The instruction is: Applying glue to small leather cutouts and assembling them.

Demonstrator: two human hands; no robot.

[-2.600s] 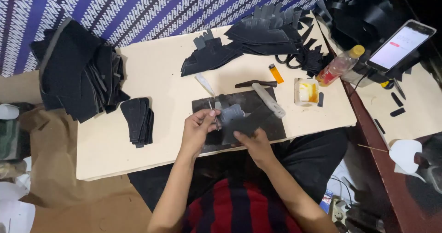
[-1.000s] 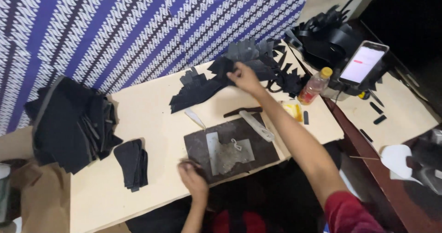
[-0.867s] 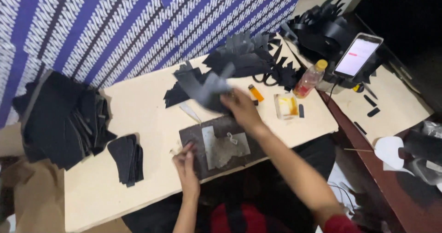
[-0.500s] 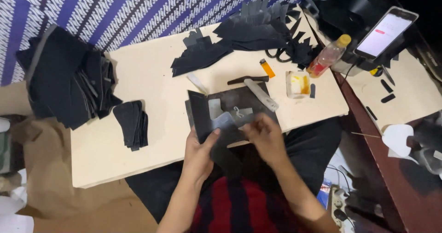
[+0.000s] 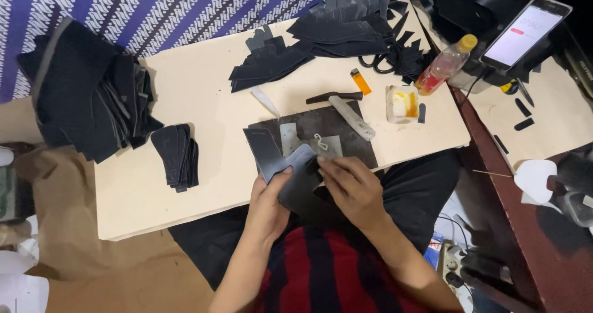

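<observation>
While both hands meet at the near edge of the worktop, the scene reads as follows.

Left hand: the left hand [image 5: 267, 203] grips a dark cut leather piece [image 5: 285, 171] from below, thumb up on its near face and fingers curled under it.
Right hand: the right hand [image 5: 351, 186] lies flat over the right side of that same piece, fingers stretched out and pressing on it; whether the thumb pinches underneath cannot be told.
Leather piece: forked at its far end, held tilted just above the near edge of the worktop [image 5: 204, 103], overlapping a dark work slab [image 5: 358, 149].
On the slab: a pale metal template [image 5: 327, 145] lies partly covered by the held piece; a hammer [image 5: 346, 106] rests across the slab's far right corner.
Far side: fanned stacks of black cut pieces [image 5: 321, 38] lie near the patterned blue cloth [image 5: 154, 7]; an orange lighter [image 5: 361, 81] sits just near of them.
Right side: a small glue tub [image 5: 401, 103] with yellow contents, then a clear bottle [image 5: 446, 66] with reddish liquid, and a phone [image 5: 525, 32] propped with its screen lit.
Left side: a large heap of black material [image 5: 86, 90] hangs over the worktop's left edge, with a small stack of black strips [image 5: 176, 155] just right of it.
</observation>
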